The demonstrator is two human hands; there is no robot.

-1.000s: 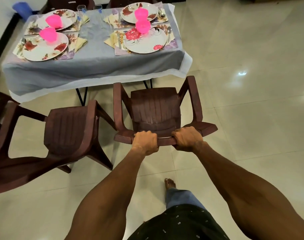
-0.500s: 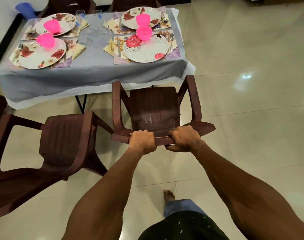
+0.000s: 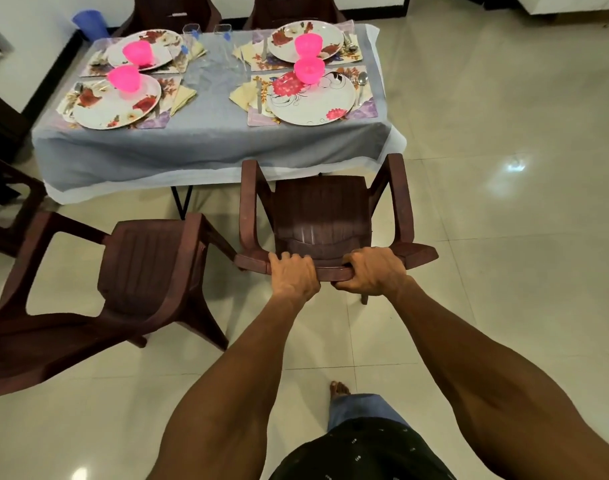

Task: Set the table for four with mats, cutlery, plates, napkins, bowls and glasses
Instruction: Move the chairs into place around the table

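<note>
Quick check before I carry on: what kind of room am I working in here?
Most likely a home dining area. A cloth-covered table is laid with floral plates and pink bowls, brown plastic armchairs stand around it, and the floor is glossy tile.

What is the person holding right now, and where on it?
Both hands, left hand and right hand, grip the top edge of the brown plastic chair's backrest, side by side.

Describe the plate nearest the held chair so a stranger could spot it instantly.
Start at the grey-clothed table and go to its near right corner. That plate carries black swirls and pink blooms; the other three show red-brown flowers.
</note>
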